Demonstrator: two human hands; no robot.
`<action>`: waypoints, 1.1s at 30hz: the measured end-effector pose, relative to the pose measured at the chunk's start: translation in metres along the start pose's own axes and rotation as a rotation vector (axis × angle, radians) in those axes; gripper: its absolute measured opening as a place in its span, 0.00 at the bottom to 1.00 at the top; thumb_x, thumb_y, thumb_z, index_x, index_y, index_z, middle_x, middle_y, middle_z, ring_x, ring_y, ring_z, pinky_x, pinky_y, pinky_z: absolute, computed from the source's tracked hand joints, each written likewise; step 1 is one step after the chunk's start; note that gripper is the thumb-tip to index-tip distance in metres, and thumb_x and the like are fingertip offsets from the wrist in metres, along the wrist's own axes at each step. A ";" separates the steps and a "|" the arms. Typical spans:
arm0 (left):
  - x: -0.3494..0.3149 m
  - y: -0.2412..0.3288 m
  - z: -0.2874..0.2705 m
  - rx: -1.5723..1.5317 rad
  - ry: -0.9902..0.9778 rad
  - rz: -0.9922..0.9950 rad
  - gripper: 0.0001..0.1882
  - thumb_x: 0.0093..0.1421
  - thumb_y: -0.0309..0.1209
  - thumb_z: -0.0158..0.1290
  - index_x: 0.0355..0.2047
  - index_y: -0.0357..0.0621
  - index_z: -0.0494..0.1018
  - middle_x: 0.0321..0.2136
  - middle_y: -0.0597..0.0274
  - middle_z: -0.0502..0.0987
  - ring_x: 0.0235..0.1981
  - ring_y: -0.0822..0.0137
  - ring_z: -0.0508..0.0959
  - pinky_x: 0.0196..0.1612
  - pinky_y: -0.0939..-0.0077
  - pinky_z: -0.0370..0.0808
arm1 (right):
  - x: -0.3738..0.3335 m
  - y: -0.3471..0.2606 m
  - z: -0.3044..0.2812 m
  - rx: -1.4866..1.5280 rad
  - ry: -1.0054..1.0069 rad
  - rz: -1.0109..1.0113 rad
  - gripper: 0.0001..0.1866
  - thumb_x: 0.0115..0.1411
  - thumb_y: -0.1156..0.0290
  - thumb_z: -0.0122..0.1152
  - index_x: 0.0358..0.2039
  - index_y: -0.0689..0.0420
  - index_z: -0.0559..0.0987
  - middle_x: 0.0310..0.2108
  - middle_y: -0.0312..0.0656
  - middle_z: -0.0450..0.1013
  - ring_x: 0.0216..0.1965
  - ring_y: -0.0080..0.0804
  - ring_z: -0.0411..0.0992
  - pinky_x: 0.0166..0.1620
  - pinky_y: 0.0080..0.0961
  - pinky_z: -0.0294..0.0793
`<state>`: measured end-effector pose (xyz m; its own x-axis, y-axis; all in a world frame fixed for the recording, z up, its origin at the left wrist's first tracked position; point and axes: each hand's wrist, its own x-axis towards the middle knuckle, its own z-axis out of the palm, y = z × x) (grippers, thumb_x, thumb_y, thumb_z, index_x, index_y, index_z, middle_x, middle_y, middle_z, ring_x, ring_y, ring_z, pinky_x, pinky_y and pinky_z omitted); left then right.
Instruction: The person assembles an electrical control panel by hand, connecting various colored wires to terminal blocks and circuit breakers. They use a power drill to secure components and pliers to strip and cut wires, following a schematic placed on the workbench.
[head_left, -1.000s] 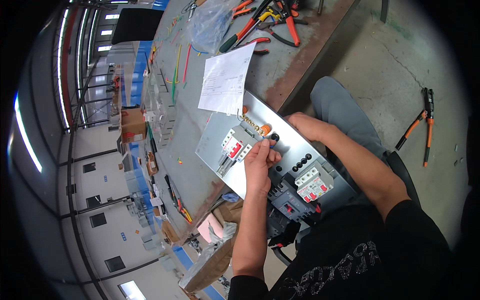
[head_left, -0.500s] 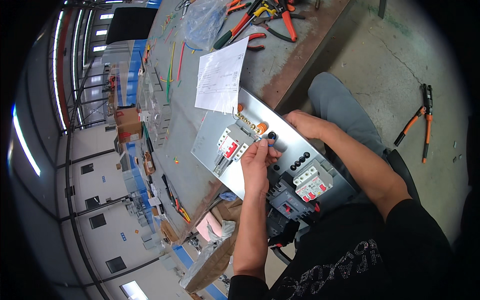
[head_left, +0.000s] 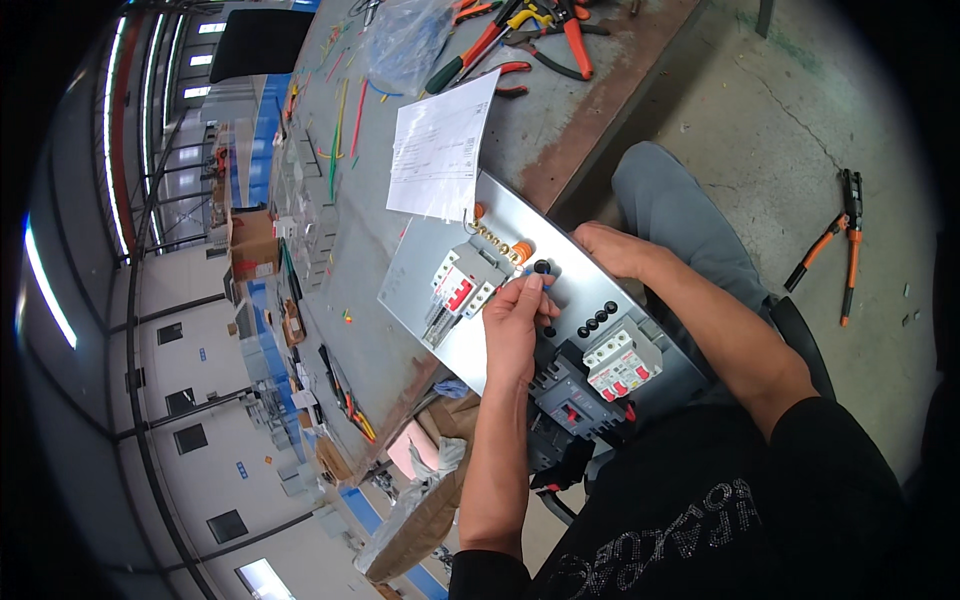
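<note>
Presently, little differs from a second ago: the left hand (head_left: 513, 318) remains closed to a pinch beside a black ring (head_left: 542, 267), apparently on a partly hidden blue wire (head_left: 530, 271), so work stays at one spot. The metal panel (head_left: 577, 287) spans from table (head_left: 370, 260) toward lap. Right hand (head_left: 605, 248) meets its right-hand edge; fingers hidden, grip undetermined.

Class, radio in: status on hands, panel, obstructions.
Left hand: fingers pinched near black grommet, contents unclear. Right hand: at edge of metal panel, partly hidden. Panel carries breakers. Paper sheet overlaps one end in view.
</note>
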<state>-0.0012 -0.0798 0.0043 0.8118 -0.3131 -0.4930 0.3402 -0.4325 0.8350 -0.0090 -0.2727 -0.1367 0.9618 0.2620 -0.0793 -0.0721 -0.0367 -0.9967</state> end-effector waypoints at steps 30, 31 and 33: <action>-0.081 0.125 -0.087 -0.569 0.042 0.405 0.14 0.79 0.41 0.47 0.35 0.50 0.67 0.22 0.72 0.58 0.27 0.72 0.61 0.36 0.73 0.60 | -0.051 -0.074 -0.026 0.292 0.368 -0.160 0.13 0.70 0.65 0.65 0.47 0.60 0.88 0.33 0.34 0.82 0.29 0.17 0.72 0.34 0.20 0.74; -0.066 0.116 -0.082 -0.535 0.030 0.350 0.14 0.79 0.41 0.48 0.35 0.50 0.67 0.22 0.72 0.59 0.28 0.72 0.62 0.36 0.73 0.61 | -0.062 -0.100 -0.030 0.364 0.211 -0.110 0.14 0.70 0.63 0.65 0.47 0.60 0.88 0.34 0.34 0.82 0.28 0.16 0.71 0.32 0.19 0.72; -0.033 0.104 -0.075 -0.538 -0.028 0.227 0.14 0.77 0.42 0.50 0.35 0.50 0.68 0.22 0.72 0.60 0.29 0.70 0.66 0.35 0.74 0.65 | -0.075 -0.127 -0.027 0.260 0.004 -0.023 0.15 0.70 0.62 0.67 0.46 0.60 0.88 0.31 0.33 0.81 0.26 0.15 0.69 0.29 0.18 0.69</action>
<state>0.0430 -0.0516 0.1258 0.8820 -0.3735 -0.2875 0.3586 0.1358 0.9236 -0.0645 -0.3138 -0.0039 0.9649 0.2563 -0.0572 -0.1154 0.2181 -0.9691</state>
